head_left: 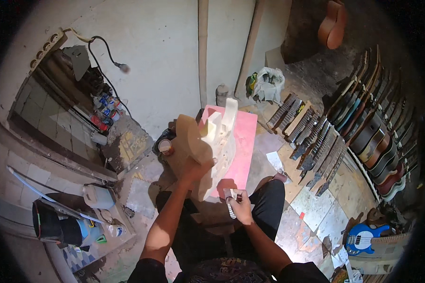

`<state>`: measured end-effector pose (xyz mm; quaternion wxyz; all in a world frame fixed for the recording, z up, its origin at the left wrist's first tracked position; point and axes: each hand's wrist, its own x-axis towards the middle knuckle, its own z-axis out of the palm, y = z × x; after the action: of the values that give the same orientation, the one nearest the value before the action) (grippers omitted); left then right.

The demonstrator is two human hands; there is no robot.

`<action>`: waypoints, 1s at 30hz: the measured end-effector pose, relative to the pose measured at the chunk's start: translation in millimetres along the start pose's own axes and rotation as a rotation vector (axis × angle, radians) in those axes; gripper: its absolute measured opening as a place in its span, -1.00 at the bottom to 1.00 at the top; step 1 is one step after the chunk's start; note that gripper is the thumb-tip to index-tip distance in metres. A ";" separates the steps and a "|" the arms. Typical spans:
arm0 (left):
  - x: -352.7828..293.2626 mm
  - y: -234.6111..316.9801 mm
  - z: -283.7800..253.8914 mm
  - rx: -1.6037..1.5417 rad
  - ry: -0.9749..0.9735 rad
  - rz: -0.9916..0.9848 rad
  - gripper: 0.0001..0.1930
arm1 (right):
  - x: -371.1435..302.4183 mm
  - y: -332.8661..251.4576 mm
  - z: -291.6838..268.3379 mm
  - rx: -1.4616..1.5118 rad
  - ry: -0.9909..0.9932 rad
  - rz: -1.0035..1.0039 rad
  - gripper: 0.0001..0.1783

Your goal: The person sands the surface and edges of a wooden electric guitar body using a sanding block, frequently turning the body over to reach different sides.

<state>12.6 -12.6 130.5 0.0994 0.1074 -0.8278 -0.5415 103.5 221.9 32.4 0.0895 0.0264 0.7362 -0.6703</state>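
Note:
A tan, curved wooden guitar body is held up on edge by my left hand, whose fingers are closed round its lower end. Beneath and beside it lies a pale, unpainted guitar body with cut-out horns. A flat pink board supports that pale body in front of my knees. Close to the board's near edge, my right hand pinches a small whitish folded strip, possibly sandpaper; its exact kind is unclear. The strip is apart from both bodies.
A small jar stands left of the board. Several guitar necks lie on the floor to the right, before a row of guitars. A blue bass guitar is at lower right. Buckets and a jug stand left.

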 end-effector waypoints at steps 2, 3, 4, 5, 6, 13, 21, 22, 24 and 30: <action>-0.6 7.7 0.5 -0.088 0.045 0.011 -0.48 | 6.4 7.1 -1.5 0.026 0.010 -0.004 -0.57; -4.9 39.1 -3.0 -0.167 0.065 -0.023 -0.44 | 10.2 5.0 -5.6 0.015 0.029 0.001 -0.56; -8.5 57.5 -8.9 -0.200 0.110 -0.027 -0.43 | 12.3 1.4 -5.2 0.008 0.035 0.005 -0.55; -11.6 75.5 -13.5 -0.235 0.153 -0.030 -0.42 | 16.2 -1.3 -6.5 -0.040 0.044 0.011 -0.55; -12.2 85.2 -16.9 -0.228 0.215 0.002 -0.45 | 22.3 -5.9 -6.1 -0.084 0.047 0.014 -0.54; -14.9 141.5 -20.7 -0.327 0.326 0.364 -0.57 | 73.9 5.2 -16.7 -0.331 0.093 -0.200 -0.46; -11.1 124.5 -14.8 -0.293 0.313 0.416 -0.60 | 96.8 57.7 -30.1 -0.813 -0.175 -0.189 -0.55; -10.5 119.5 -15.0 -0.233 0.331 0.424 -0.60 | 98.6 45.1 -26.5 -0.736 -0.089 -0.307 -0.56; -15.4 105.4 -21.5 -0.297 0.345 0.394 -0.58 | 87.3 -34.9 -8.4 -0.564 0.061 -0.535 -0.58; -19.3 110.8 -19.6 -0.383 0.322 0.480 -0.59 | 51.0 -240.1 -9.1 -0.612 -0.262 -0.640 -0.33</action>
<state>28.8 19.1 239.0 0.3714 -0.0269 -0.6866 -0.6245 14.4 202.7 260.5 -0.0259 -0.3150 0.8538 -0.4136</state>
